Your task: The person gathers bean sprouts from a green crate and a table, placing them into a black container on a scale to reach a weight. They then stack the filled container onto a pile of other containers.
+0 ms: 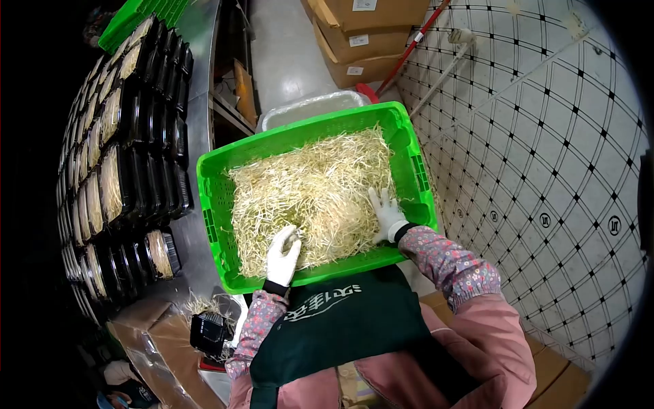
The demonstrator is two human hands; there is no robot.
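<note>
A green plastic crate (306, 279) full of pale bean sprouts (334, 204) stands in front of me. My left hand (283, 255), in a white glove, is at the crate's near left, over the sprouts. Its fingers are curled toward the thumb, and whatever lies between them is hidden. On the right side of the heap rests my right hand (387, 217), also gloved, with its fingers spread on the sprouts. The sprouts dip near my left hand and mound up between both hands.
Stacked black trays (153, 150) of sprouts fill the metal table (199, 123) at left. A black tray (208, 332) with loose sprouts lies at lower left by a cardboard box (160, 347). Cardboard boxes (364, 44) and a red pole (415, 44) stand beyond; a tiled wall (531, 136) borders the right.
</note>
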